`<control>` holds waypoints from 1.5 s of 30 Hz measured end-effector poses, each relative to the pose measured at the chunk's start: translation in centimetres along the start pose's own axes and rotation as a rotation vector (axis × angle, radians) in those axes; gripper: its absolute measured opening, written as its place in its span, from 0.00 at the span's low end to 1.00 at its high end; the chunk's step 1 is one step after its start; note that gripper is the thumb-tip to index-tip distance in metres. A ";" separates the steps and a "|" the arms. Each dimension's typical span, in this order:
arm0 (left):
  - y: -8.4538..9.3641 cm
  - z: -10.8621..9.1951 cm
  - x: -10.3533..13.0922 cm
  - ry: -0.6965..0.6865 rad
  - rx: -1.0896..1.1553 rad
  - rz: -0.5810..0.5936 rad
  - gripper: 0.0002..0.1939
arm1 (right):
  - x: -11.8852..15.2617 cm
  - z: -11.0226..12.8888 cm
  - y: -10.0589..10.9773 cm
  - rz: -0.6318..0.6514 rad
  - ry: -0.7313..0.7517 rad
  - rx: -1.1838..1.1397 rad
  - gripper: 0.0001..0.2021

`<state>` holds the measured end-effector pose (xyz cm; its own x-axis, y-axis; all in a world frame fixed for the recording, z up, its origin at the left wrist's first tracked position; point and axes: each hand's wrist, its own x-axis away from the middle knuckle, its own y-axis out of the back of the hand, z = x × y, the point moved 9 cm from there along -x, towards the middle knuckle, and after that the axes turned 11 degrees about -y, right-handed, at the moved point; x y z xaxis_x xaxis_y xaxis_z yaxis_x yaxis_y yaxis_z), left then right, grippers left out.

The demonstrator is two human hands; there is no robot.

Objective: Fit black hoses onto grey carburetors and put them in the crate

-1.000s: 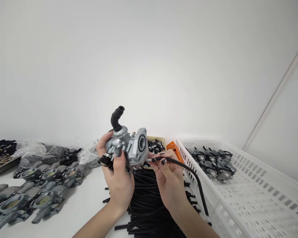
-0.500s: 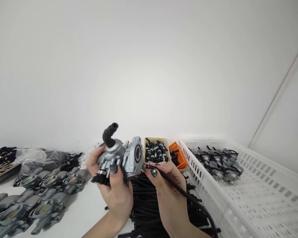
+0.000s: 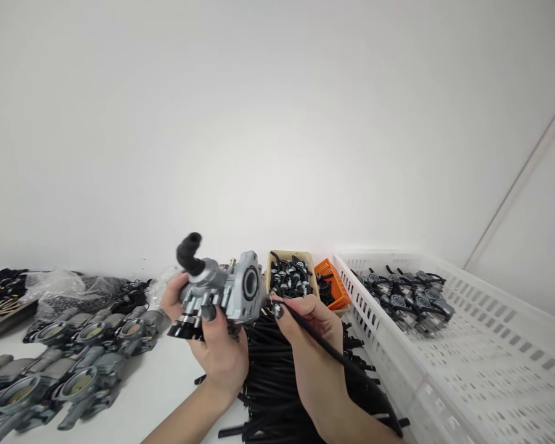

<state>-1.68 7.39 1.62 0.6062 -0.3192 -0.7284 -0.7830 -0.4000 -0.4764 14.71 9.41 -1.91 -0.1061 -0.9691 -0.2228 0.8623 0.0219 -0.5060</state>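
Note:
My left hand (image 3: 219, 351) is wrapped round a silver metal carburetor (image 3: 226, 290), held above the table. A black bent rubber elbow (image 3: 189, 254) sticks up from its top, and its round bore faces right. Just to the right, my right hand (image 3: 317, 345) pinches one end of a long black rubber hose (image 3: 328, 348) between thumb and fingers. The hose runs back over the hand and down toward the lower right. Its pinched tip is close to the carburetor's right side; whether they touch, I cannot tell.
Many black hoses (image 3: 272, 382) lie under my hands. Grey carburetors (image 3: 81, 385) stand in rows at left. A cream bin (image 3: 314, 280) of small black parts and an orange basket (image 3: 337, 290) sit behind. A white crate (image 3: 481, 364) at right holds several assembled carburetors.
The carburetor has turned and tilted a little in my left hand, its elbow now leaning further left. My right hand still pinches the hose and has shifted slightly.

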 end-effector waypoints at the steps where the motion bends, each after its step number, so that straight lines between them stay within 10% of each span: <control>1: 0.1 0.0 0.0 0.013 0.059 -0.037 0.25 | 0.0 -0.2 0.0 0.004 -0.009 -0.027 0.09; 17: -0.6 3.0 -0.5 0.417 0.303 -0.087 0.21 | -2.1 3.9 -1.3 0.344 0.398 0.311 0.12; 27: -3.1 4.4 0.2 0.567 0.425 0.212 0.25 | -4.6 1.8 0.2 0.234 -0.160 -0.129 0.14; 33: -4.9 4.6 0.9 0.569 0.361 0.560 0.27 | -5.4 2.7 1.2 0.210 -0.176 -0.021 0.18; 45: -4.4 4.5 0.0 0.580 0.257 0.862 0.26 | -5.3 -1.6 -0.3 0.324 -0.397 -0.240 0.23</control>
<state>1.15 13.02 1.49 -0.2450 -0.7943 -0.5559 -0.9436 0.3271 -0.0515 14.26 14.97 -1.91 0.3797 -0.9206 -0.0913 0.6781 0.3441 -0.6494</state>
